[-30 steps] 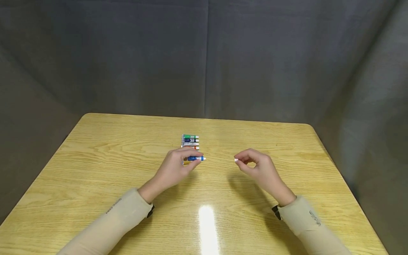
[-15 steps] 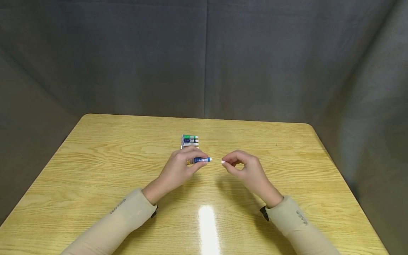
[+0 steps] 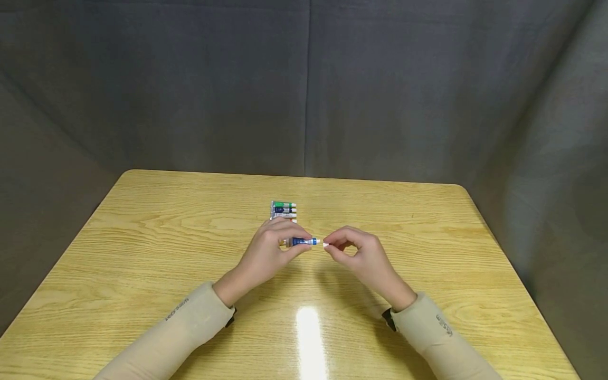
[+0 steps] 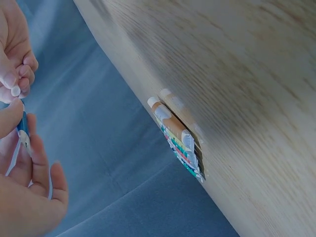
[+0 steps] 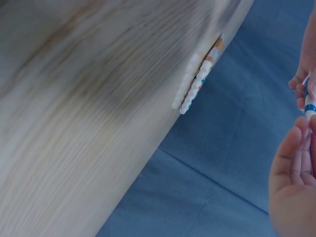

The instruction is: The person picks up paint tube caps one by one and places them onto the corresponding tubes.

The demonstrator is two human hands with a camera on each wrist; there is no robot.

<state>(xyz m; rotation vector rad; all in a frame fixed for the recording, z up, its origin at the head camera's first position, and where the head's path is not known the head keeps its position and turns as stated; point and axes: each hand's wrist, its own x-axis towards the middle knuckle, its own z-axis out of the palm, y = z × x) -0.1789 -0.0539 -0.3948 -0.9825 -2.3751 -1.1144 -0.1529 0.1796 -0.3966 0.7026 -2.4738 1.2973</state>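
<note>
My left hand (image 3: 271, 245) pinches a blue paint tube (image 3: 303, 241) between thumb and fingers, its white nozzle pointing right. Facing it, my right hand (image 3: 363, 253) pinches a small white cap (image 3: 325, 245) at its fingertips, close in front of the nozzle. Both hands are raised above the table. In the left wrist view the cap (image 4: 16, 91) shows just beyond the blue tube (image 4: 22, 123). Behind my left hand lies a row of paint tubes (image 3: 284, 209) with white caps, among them green, dark blue and white ones; my hand hides the nearer part of the row.
The wooden table (image 3: 190, 200) spans the view, with a bright light reflection near its front. A dark grey curtain (image 3: 304, 95) hangs behind and on both sides. In the left wrist view an ochre tube (image 4: 170, 121) lies at the near end of the row.
My right hand has moved left with the white cap, closing most of the gap to the tube. My left hand has moved slightly right with the blue paint tube.
</note>
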